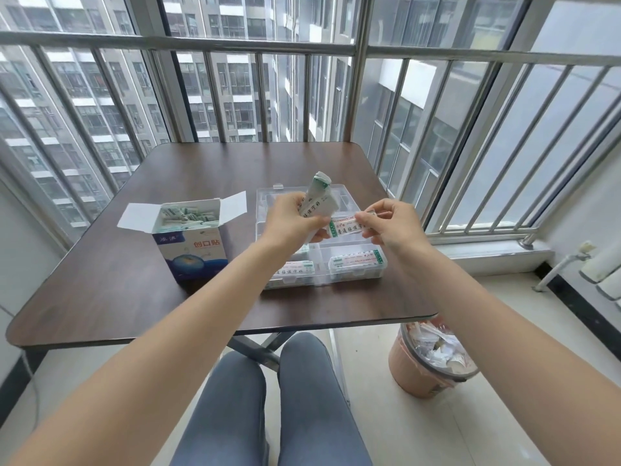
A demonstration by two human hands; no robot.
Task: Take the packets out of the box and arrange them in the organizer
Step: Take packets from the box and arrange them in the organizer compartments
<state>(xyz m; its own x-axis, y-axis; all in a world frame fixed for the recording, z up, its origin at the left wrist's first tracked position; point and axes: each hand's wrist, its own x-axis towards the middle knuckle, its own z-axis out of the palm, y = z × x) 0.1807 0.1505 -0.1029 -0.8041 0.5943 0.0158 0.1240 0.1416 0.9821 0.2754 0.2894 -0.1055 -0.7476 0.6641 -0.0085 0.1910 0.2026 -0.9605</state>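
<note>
An open blue and white box [191,250] stands on the table's left half, with several white and green packets [183,218] inside. To its right lies a clear plastic organizer [356,277]; packets lie in its two front compartments [358,260]. Above the organizer my left hand [292,220] grips a bundle of packets [317,196] that sticks upward. My right hand [391,223] pinches the right end of a single packet [346,228], whose left end sits at my left hand's fingers.
The dark wooden table [134,284] stands against a railed glass balcony wall. On the floor to the right is a pink bin [420,371] full of wrappers. My knees are under the table's near edge.
</note>
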